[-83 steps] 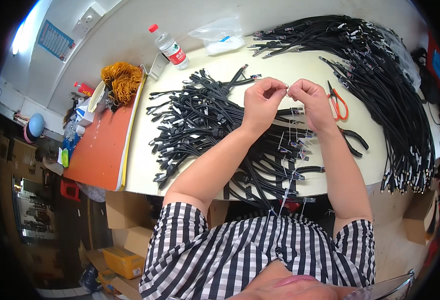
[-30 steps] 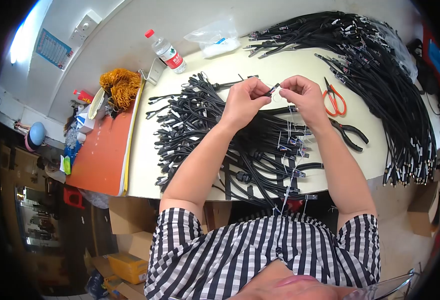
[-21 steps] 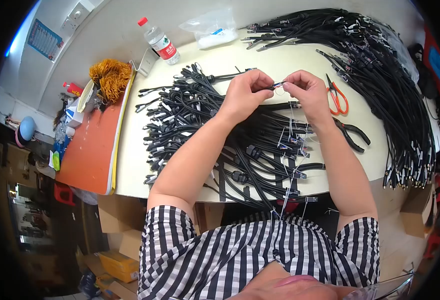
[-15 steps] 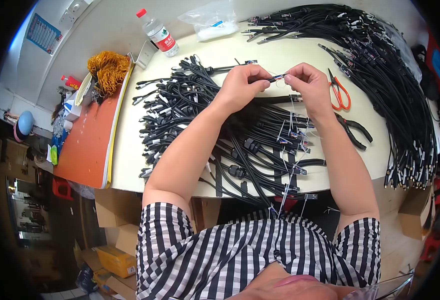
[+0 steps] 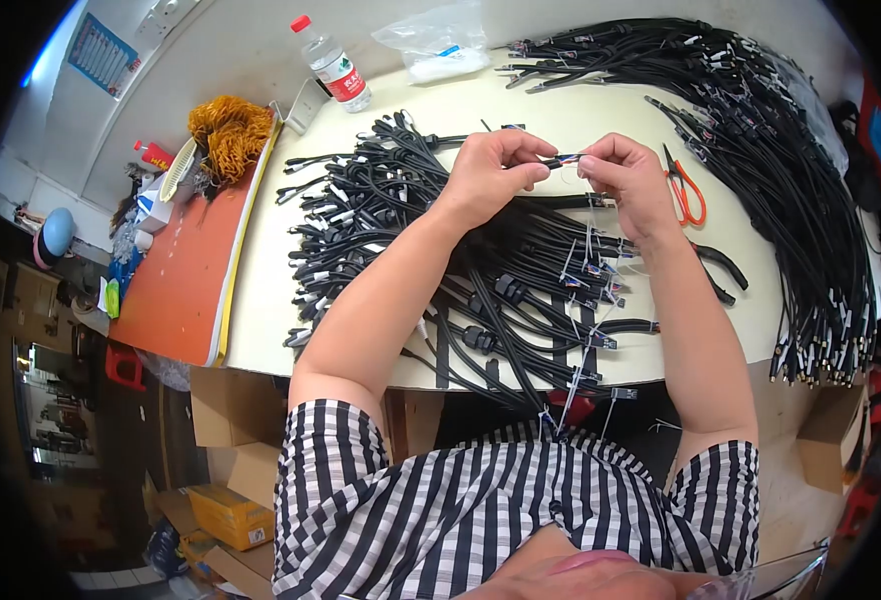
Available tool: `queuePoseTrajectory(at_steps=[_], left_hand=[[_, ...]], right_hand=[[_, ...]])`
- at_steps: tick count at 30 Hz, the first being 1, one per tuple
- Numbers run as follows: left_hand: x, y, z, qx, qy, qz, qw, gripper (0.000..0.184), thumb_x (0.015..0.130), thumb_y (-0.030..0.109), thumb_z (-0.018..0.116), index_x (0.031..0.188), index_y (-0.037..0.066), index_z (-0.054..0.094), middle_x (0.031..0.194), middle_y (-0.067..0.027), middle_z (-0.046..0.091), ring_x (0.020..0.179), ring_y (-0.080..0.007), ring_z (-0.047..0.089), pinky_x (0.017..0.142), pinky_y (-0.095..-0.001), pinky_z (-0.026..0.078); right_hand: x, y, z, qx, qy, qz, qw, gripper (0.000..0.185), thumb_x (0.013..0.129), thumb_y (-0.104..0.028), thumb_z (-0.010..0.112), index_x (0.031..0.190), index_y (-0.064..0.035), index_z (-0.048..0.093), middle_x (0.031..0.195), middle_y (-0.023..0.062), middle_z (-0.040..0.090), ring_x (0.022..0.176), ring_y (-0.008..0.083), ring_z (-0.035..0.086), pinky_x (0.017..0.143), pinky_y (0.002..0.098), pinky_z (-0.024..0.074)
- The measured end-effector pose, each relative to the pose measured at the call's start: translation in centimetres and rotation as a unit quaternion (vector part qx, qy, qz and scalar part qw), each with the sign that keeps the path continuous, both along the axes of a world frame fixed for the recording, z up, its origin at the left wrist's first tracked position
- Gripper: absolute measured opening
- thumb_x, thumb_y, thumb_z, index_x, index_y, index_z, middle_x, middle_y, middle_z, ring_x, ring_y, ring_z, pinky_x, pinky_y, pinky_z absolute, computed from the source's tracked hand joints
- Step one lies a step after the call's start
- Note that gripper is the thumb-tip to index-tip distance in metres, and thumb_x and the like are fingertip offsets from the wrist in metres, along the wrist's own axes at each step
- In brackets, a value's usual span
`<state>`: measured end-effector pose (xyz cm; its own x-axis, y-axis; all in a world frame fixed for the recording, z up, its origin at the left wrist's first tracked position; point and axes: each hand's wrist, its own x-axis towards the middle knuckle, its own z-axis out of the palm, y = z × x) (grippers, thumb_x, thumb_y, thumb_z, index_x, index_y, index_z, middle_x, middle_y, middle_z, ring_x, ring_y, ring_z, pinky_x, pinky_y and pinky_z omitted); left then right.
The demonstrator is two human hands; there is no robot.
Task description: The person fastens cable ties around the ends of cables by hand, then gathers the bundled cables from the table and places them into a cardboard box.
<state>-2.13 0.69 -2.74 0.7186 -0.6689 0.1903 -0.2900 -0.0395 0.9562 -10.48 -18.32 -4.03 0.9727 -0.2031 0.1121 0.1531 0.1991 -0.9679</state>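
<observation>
Over the far middle of the table, my left hand (image 5: 496, 175) pinches a black cable (image 5: 553, 162) close to its end. Thin coloured wires (image 5: 568, 159) come out of that end. Thumb and fingers of my right hand (image 5: 626, 180) are closed on the tips of these wires; what exactly sits between them is hidden. A thin pale strand hangs just below. Beneath both hands lies a large bundle of black cables (image 5: 361, 215). Several have small plugs and white ties (image 5: 591, 270) at their right ends.
Red-handled scissors (image 5: 689, 195) and black pliers (image 5: 721, 268) lie right of my right hand. Another black cable pile (image 5: 761, 170) curves along the right side. A water bottle (image 5: 339, 72) and a plastic bag (image 5: 436, 45) stand at the back. Orange ties (image 5: 229, 135) rest on a red board (image 5: 176, 285).
The view has shifted slightly, moving the table's things a little to the right. Both hands keep their grip at the cable end, and my right fingers have changed position slightly.
</observation>
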Motion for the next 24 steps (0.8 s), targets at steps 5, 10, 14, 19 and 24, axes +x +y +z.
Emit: queuePoseTrajectory(at_steps=[5,10,14,19,24], left_hand=[[-0.07,0.05,-0.06,0.016,-0.025,-0.008,1.000,0.021,0.082,0.000,0.069,0.102,-0.003,0.069,0.079,-0.0016,0.066,0.068,-0.0065,0.057,0.062,-0.0201,0.047],[-0.25,-0.30,-0.21,0.005,-0.013,0.022,1.000,0.017,0.082,0.002,0.069,0.099,-0.001,0.069,0.079,-0.0017,0.066,0.068,-0.0061,0.057,0.063,-0.0209,0.047],[-0.40,-0.52,-0.51,0.041,-0.104,0.060,0.992,0.015,0.083,0.004,0.069,0.098,0.000,0.068,0.081,-0.0017,0.067,0.071,-0.0066,0.056,0.067,-0.0224,0.046],[-0.83,-0.69,-0.17,0.055,-0.131,0.063,0.988,0.012,0.084,0.005,0.068,0.094,0.000,0.067,0.080,-0.0023,0.066,0.075,-0.0078,0.057,0.070,-0.0233,0.046],[-0.48,-0.21,-0.18,0.093,-0.176,0.039,0.979,0.011,0.084,0.005,0.068,0.094,0.000,0.065,0.076,-0.0017,0.064,0.073,-0.0077,0.056,0.067,-0.0234,0.045]], right_hand=[[0.10,-0.37,-0.28,-0.026,-0.017,0.013,0.999,0.006,0.081,-0.006,0.069,0.082,-0.0036,0.064,0.073,0.0014,0.063,0.060,0.0046,0.049,0.057,0.0184,0.0373],[0.15,-0.22,-0.22,-0.059,0.000,-0.016,0.998,0.007,0.081,-0.007,0.069,0.086,-0.0033,0.066,0.073,0.0000,0.063,0.060,0.0040,0.049,0.056,0.0183,0.0368],[0.08,-0.20,-0.16,-0.061,-0.001,-0.030,0.998,0.011,0.082,-0.006,0.067,0.092,-0.0020,0.067,0.072,-0.0008,0.063,0.060,0.0038,0.048,0.056,0.0185,0.0368],[0.15,-0.30,-0.27,-0.059,0.011,-0.038,0.997,0.010,0.082,-0.006,0.067,0.091,-0.0017,0.067,0.072,-0.0007,0.062,0.060,0.0038,0.049,0.056,0.0187,0.0370],[0.23,-0.33,-0.50,-0.067,-0.011,-0.015,0.998,0.006,0.081,-0.004,0.067,0.086,-0.0012,0.066,0.070,0.0008,0.062,0.060,0.0048,0.049,0.056,0.0190,0.0371]])
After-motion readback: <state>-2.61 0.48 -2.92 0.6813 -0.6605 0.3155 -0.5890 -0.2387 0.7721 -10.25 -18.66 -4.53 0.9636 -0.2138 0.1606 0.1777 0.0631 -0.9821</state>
